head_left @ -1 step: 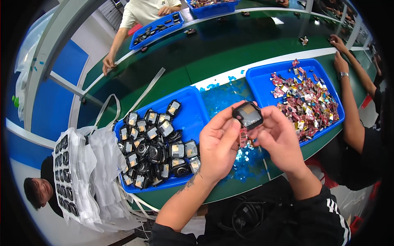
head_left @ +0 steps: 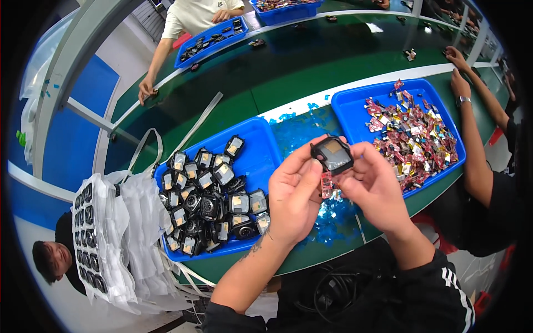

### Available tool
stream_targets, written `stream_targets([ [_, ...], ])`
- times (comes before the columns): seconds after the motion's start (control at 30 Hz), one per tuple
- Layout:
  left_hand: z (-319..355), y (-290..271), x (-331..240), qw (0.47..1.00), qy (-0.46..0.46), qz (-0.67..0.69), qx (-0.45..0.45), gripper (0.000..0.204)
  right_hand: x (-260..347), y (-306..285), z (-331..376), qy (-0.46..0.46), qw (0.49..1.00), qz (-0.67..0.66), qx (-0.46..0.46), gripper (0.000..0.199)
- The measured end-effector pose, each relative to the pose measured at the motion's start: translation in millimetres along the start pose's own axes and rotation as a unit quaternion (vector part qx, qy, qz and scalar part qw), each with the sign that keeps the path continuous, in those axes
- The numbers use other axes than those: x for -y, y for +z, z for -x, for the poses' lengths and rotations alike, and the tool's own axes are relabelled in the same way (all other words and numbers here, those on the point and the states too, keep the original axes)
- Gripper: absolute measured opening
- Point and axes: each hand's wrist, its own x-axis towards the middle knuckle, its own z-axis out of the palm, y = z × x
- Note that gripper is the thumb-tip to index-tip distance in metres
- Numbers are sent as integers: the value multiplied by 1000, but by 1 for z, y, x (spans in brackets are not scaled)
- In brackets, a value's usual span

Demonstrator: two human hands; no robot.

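A black smartwatch case (head_left: 335, 154) with a grey inner panel and a tan patch is between my two hands. My left hand (head_left: 294, 194) grips its left side, the thumb along the lower left corner. From the case's lower edge hangs a small red circuit board (head_left: 326, 185). My right hand (head_left: 377, 186) closes on the case's right side, its thumb and fingertips near the top of the board; whether they pinch the board too is hard to see. Similar black watch cases (head_left: 210, 206) lie heaped in the blue tray (head_left: 266, 133) to the left.
At right, a blue tray (head_left: 340, 100) holds many red circuit boards (head_left: 413, 133) with small parts. Blue film scraps (head_left: 333, 213) litter the green table between the trays. Stacked white trays (head_left: 133, 222) stand far left. Co-workers' hands (head_left: 147, 89) are across the table and at right.
The case has shifted slightly left in my hands. The red board beneath it shows more clearly, and my right fingers have moved a little.
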Motion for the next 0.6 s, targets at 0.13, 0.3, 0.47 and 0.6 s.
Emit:
stream_targets([
  [0.13, -1, 2, -4, 997, -19, 70, -27, 36, 3, 4, 1, -20, 995, 88, 37, 37],
  [0.3, -1, 2, -2, 998, -2, 15, -59, 31, -4, 7, 0, -9, 999, 39, 21, 32],
  [0.47, 1, 2, 2, 987, 73, -116, -82, 24, -2, 12, 1, 50, 998, -5, -22, 20],
  [0.6, 2, 5, 2, 969, 89, -206, -103, 29, -14, 9, 2, 50, 998, -27, 8, 22],
])
